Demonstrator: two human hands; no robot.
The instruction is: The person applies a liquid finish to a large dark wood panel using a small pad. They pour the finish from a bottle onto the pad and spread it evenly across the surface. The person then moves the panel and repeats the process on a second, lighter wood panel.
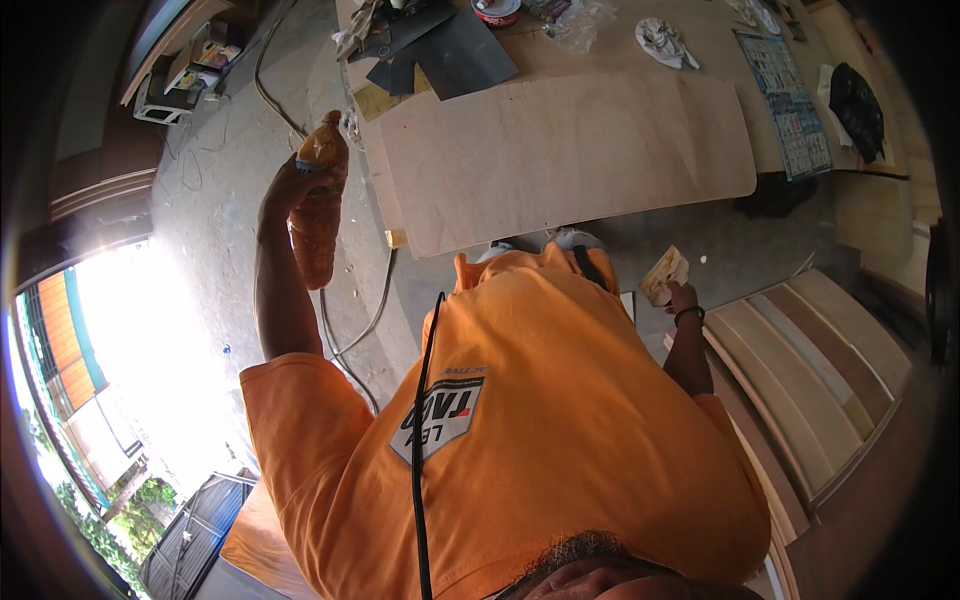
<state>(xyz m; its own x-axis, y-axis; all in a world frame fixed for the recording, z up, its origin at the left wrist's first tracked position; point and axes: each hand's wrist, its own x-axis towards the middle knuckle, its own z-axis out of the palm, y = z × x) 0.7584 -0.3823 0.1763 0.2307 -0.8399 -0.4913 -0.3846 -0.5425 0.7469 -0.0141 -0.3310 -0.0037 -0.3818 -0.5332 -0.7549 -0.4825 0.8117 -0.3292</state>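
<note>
My left hand [298, 185], out to the left above the floor, is wrapped round a plastic bottle [318, 235]. The bottle stands roughly upright in the picture and has something orange-brown in it or coating it. Low at my right side, my right hand [682, 297] grips a crumpled tan piece [664, 274], cloth or paper; I cannot tell which. In front of me lies a pale wooden panel [560, 160] with rounded corners, on top of a workbench. Neither hand touches the panel.
Dark sandpaper sheets [458, 55], a red tin [497, 10], a white rag [664, 42] and a printed sheet [785, 105] lie on the bench. A hose [385, 290] crosses the floor at left. Curved wooden panels [800, 370] lean at right. A black cable hangs down my shirt.
</note>
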